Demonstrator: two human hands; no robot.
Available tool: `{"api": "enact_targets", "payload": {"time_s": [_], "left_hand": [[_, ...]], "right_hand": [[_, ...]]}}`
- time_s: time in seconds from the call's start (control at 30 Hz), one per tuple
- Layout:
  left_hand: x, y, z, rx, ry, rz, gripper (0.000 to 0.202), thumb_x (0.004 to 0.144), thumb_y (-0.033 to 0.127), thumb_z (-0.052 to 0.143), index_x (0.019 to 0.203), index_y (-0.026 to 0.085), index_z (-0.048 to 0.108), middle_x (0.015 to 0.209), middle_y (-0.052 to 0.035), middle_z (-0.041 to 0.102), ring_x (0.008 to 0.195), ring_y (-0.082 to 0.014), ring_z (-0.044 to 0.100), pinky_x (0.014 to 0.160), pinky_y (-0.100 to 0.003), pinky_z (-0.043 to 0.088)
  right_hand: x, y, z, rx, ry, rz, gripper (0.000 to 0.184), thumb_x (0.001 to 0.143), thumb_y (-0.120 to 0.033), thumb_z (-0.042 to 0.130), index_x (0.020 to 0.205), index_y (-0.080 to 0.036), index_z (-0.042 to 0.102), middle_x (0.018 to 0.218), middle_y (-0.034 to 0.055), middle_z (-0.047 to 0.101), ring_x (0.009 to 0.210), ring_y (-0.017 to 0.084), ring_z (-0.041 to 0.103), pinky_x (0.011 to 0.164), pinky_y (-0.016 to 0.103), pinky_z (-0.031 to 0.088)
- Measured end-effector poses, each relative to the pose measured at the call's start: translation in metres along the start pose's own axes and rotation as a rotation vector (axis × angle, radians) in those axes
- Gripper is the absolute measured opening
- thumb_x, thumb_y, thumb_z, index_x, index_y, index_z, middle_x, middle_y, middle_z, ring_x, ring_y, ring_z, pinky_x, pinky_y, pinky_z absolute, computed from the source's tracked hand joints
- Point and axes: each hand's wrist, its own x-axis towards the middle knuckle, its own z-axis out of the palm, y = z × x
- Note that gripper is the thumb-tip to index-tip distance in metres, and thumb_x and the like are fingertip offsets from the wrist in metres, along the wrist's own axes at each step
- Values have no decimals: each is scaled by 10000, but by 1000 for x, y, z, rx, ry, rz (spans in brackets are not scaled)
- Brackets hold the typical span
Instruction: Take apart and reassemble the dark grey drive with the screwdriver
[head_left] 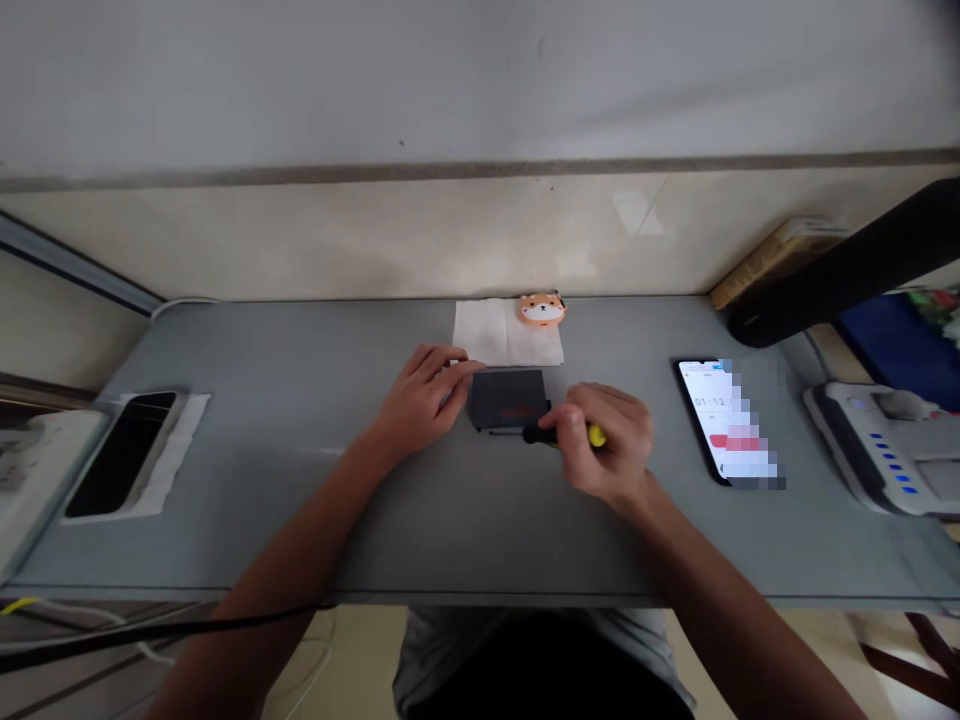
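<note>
Dark grey case lies under the left hand, fingers open; right hand grips a screwdriver.

A grey desk stands against a cream wall.

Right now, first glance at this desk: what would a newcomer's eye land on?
Mid-desk, a flat dark grey rectangular case draws the eye, with the left hand against its left edge and the right hand gripping a black-and-yellow screwdriver beside it. Right of them, a lit black smartphone lies face up. At the back, a small orange dog-faced figurine sits on a white paper tissue.
</note>
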Motion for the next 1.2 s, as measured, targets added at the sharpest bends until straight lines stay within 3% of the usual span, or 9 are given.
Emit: {"api": "enact_targets", "payload": {"time_s": [0.2, 0.33, 0.4, 0.5, 0.6, 0.73, 0.87, 1.0, 1.2], "left_hand": [[2, 4, -2, -106, -24, -57, 283, 1024, 261, 434, 1118, 242, 700, 1074, -78, 698, 1049, -236, 612, 1018, -442, 487], [4, 4, -11, -395, -119, -196, 287, 1022, 371, 448, 1115, 242, 686, 1020, -57, 701, 968, -209, 634, 913, -372, 534], [5, 4, -17, -526, -211, -247, 287, 1000, 413, 480, 1082, 240, 694, 1003, -48, 703, 932, -198, 644, 870, -344, 543], [7, 3, -21, -595, -261, -267, 288, 964, 450, 523, 1018, 236, 709, 1011, -41, 714, 945, -202, 649, 893, -349, 537], [7, 1, -21, -579, -266, -303, 326, 956, 494, 514, 999, 234, 706, 996, -41, 721, 938, -211, 653, 842, -341, 539], [7, -9, -25, -569, -314, -363, 337, 937, 530, 541, 990, 237, 700, 943, -30, 719, 878, -205, 654, 772, -323, 535], [6, -19, -38, -613, -529, -312, 361, 858, 551, 669, 1015, 226, 691, 884, -12, 679, 806, -181, 625, 726, -296, 529], [6, -16, -45, -590, -660, -247, 409, 834, 543, 703, 1059, 203, 687, 856, 1, 601, 799, -164, 574, 741, -280, 493], [8, -5, -42, -674, -721, -373, 369, 813, 452, 687, 1046, 168, 651, 751, 50, 447, 681, -112, 438, 653, -245, 401]], "right_hand": [[-6, -3, 12, -3, -123, -64, 283, 941, -160, 512, 676, -214, 596, 570, -10, 622, 498, 111, 530, 526, 261, 419], [-5, -2, 6, 14, -6, -38, 315, 949, -145, 488, 665, -212, 608, 519, -21, 592, 454, 105, 494, 500, 266, 399], [-4, -2, 3, 8, 80, 52, 372, 980, -169, 455, 644, -208, 611, 498, -22, 574, 439, 101, 488, 483, 263, 385], [-2, 0, 2, -4, 151, 190, 432, 1006, -188, 428, 612, -201, 604, 512, -18, 592, 450, 93, 524, 472, 247, 377], [-4, 1, 9, 19, 84, 196, 395, 992, -176, 468, 625, -196, 614, 530, -20, 609, 471, 92, 550, 488, 235, 391], [-10, 0, 19, 75, -46, 70, 304, 963, -161, 532, 677, -197, 627, 571, -14, 646, 512, 99, 575, 529, 232, 432], [-12, -3, 21, 116, -54, 24, 292, 966, -167, 536, 688, -198, 622, 595, -5, 666, 534, 103, 581, 543, 235, 438], [-12, -1, 19, 127, 28, 164, 344, 984, -195, 508, 663, -193, 633, 576, -15, 648, 526, 96, 576, 537, 231, 425], [-12, 8, 23, 192, 117, 474, 470, 1002, -419, 466, 623, -201, 637, 558, -7, 615, 514, 112, 551, 514, 244, 411]]}}
